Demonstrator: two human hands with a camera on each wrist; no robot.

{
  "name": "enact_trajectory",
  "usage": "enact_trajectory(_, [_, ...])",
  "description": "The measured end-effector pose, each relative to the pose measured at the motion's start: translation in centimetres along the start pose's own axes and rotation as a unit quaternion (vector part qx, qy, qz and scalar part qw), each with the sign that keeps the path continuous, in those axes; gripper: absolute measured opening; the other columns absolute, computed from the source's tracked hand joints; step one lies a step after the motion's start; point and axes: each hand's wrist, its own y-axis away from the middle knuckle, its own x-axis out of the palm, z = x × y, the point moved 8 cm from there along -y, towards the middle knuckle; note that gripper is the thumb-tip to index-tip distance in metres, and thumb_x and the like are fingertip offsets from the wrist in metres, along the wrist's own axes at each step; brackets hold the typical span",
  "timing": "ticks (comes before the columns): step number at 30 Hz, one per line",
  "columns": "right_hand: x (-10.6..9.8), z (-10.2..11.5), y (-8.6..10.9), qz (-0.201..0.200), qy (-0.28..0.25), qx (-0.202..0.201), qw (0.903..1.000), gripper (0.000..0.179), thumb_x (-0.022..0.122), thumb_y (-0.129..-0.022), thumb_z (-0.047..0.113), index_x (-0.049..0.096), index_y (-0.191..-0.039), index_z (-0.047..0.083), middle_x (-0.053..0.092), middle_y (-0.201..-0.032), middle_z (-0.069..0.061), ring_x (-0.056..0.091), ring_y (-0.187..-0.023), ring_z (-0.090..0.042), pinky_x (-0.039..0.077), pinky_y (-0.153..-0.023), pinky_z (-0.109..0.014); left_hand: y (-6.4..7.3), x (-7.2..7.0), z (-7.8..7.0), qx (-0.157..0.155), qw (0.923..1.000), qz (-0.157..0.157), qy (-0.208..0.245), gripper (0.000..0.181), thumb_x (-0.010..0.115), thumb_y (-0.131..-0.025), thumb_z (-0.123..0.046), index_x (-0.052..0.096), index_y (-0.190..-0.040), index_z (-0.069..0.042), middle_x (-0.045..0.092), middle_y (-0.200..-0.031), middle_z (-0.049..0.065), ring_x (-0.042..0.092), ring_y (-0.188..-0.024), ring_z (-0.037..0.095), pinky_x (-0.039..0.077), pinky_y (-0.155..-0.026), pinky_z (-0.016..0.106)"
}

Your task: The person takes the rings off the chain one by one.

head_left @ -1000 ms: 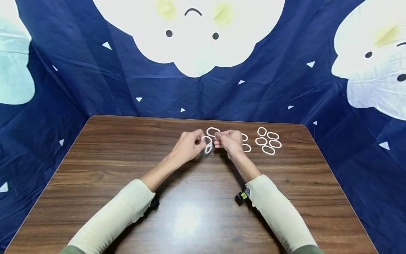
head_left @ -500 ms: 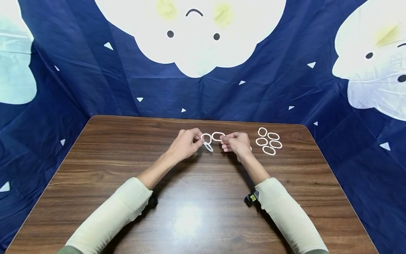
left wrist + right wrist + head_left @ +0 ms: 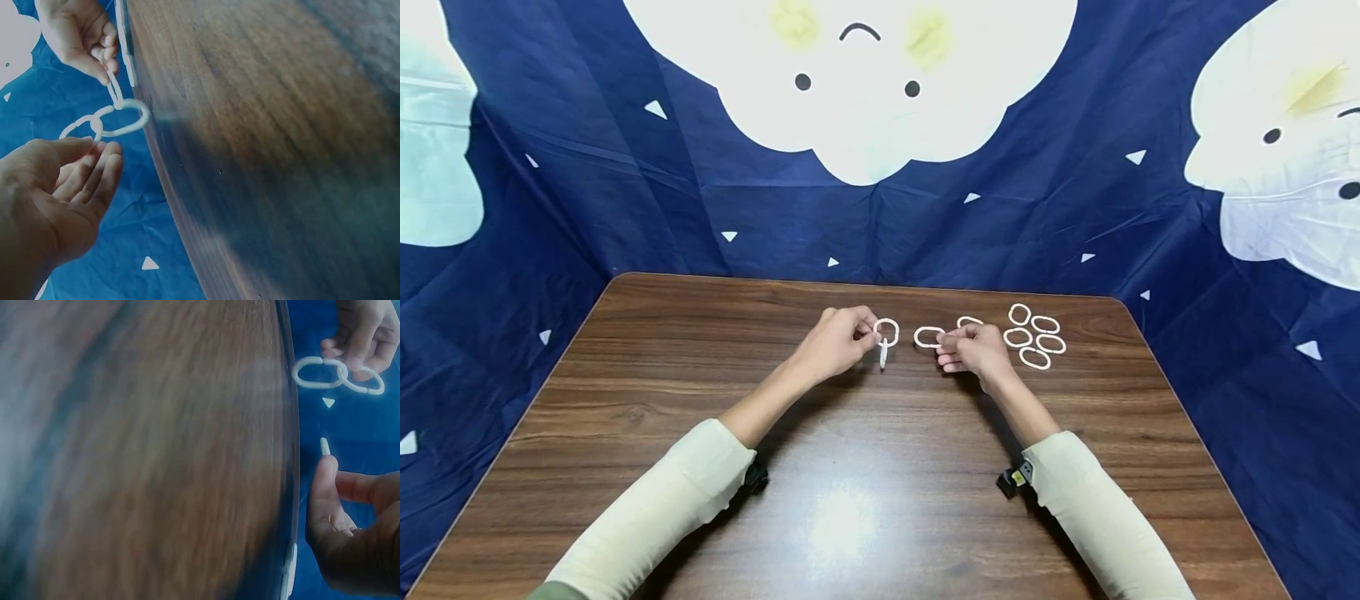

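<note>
My left hand (image 3: 838, 342) pinches a white oval chain link (image 3: 886, 320) between thumb and fingers, over the far part of the table. Hooked through it, a second white link (image 3: 883, 357) hangs down. In the left wrist view the hanging link (image 3: 147, 115) passes through the pinched one and has a small slit. To the right, my right hand (image 3: 977, 354) pinches a separate white link (image 3: 928, 347) by its right end, held flat with a gap to the linked pair. This separate link (image 3: 324, 446) appears nearly edge-on in the right wrist view.
Another white link (image 3: 970, 319) lies just behind my right hand, partly covered by it. Farther right, several loose white links (image 3: 1034, 358) lie in a cluster on the wooden table (image 3: 865, 433). A dark blue curtain (image 3: 880, 233) with printed clouds stands behind the table.
My right hand has moved right and nearer, carrying its link away from the left hand's pair. The lower link of that pair has swung to hang straight down. My left hand has barely moved.
</note>
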Motion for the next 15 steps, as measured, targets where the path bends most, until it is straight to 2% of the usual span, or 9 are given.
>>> enact_trajectory(7, [-0.5,-0.3,0.0,0.022,0.027,0.015,0.9993,0.028,0.071,-0.108,0.002,0.069,-0.129,-0.016,0.082,-0.086,-0.006,0.078,-0.066,-0.008,0.065,-0.064,-0.022,-0.1,-0.1,-0.2,-0.005,1.0,0.005,-0.005,0.014,0.077,-0.105,-0.013,0.08,-0.117,-0.005,0.087,-0.105,0.004,0.078,-0.1,0.02,0.062,-0.096,0.042])
enact_trajectory(15, [-1.1,-0.7,0.1,0.026,0.056,0.022,0.9979,0.03,0.072,-0.107,0.002,0.072,-0.13,-0.017,0.084,-0.088,-0.008,0.08,-0.066,-0.008,0.065,-0.062,-0.022,0.0,0.0,0.0,-0.01,0.9999,0.012,0.0,0.016,0.076,-0.106,-0.012,0.08,-0.119,-0.003,0.086,-0.105,0.005,0.077,-0.098,0.019,0.063,-0.094,0.04])
